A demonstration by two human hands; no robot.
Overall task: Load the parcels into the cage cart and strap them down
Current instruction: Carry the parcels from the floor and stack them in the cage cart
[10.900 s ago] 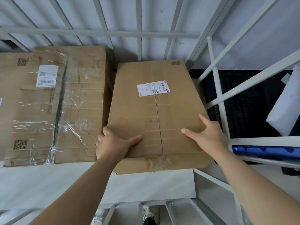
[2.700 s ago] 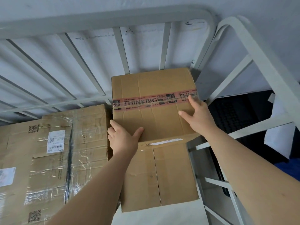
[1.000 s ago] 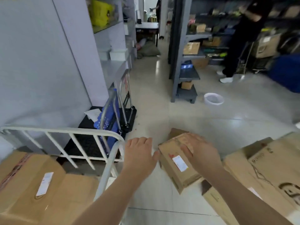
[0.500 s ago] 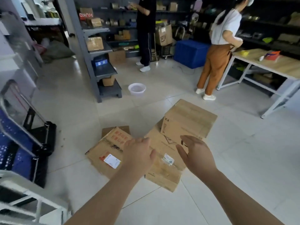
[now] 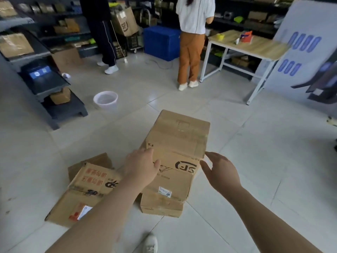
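At the very bottom of the frame, a white shoe [image 5: 150, 243] on the pale floor [image 5: 237, 225]. Just above, the left hand [image 5: 142, 168] in the middle of the frame, fingers [image 5: 144, 154] loose and close together, holding nothing, right at the near left corner of the top parcel [image 5: 180, 136]; cannot tell if touching. A bit to the right, the right hand [image 5: 220, 172], fingers [image 5: 212, 156] spread, holding nothing, just beside the near right corner of the same parcel. That top parcel brown and taped, in the middle of the frame, sitting on a bigger parcel [image 5: 173, 179] with black letters and a small white label, down on the floor. At the lower left, also on the floor, a flat parcel [image 5: 85, 190] with red writing and a red and white label, just beside the bigger one. Further up, left of middle, a white bucket [image 5: 105, 99]. At the left edge, a grey shelf [image 5: 54, 86] with small boxes. Along the top, a person in orange trousers [image 5: 189, 57] beside a wooden tabletop [image 5: 255, 44], then a blue crate [image 5: 162, 44], then a person in dark trousers [image 5: 104, 33] at the upper left
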